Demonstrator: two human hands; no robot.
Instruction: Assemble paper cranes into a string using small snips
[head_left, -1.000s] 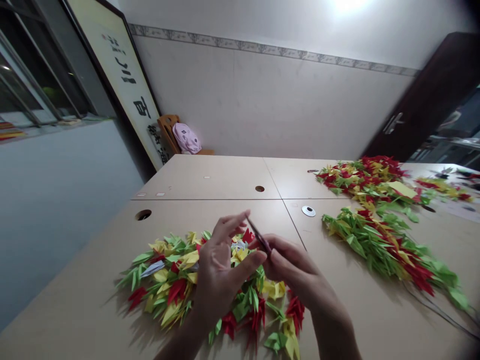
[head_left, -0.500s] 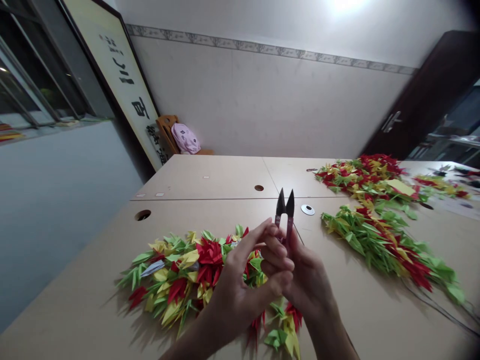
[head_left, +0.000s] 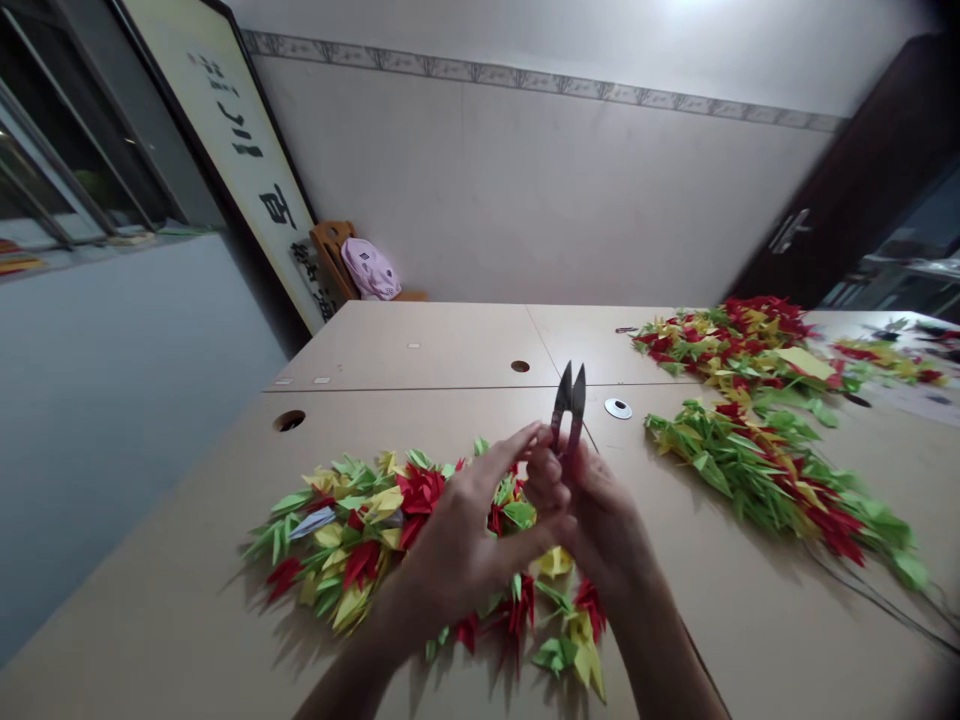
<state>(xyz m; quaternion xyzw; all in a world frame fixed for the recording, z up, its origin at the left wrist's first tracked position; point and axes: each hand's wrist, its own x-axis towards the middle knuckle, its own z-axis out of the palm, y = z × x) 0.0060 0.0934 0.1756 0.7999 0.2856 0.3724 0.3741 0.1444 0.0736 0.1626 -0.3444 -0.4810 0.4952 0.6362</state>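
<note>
My left hand [head_left: 457, 535] and my right hand [head_left: 600, 525] meet above the table, their fingers together around the lower part of a pair of black thread snips [head_left: 568, 400]. The snips stand upright, with their pointed blades upward and slightly apart. The hands hide the bow of the snips. Beneath my left hand lies a heap of red, yellow and green folded paper cranes [head_left: 352, 530], and a few spread below my wrists. Long strands of similar paper cranes [head_left: 765, 480] lie to my right.
The beige table [head_left: 420, 345] has a round hole [head_left: 289, 421] and a white disc [head_left: 618, 408]. A black cord [head_left: 870, 590] runs along its right side. Beyond it stand a wooden chair [head_left: 328, 250] with a pink bag [head_left: 369, 268], a framed calligraphy panel [head_left: 240, 150], and a dark door [head_left: 847, 190].
The snips have swung from a low slant to upright, blades up, and both hands have risen and drawn closer around them. The view has tilted slightly.
</note>
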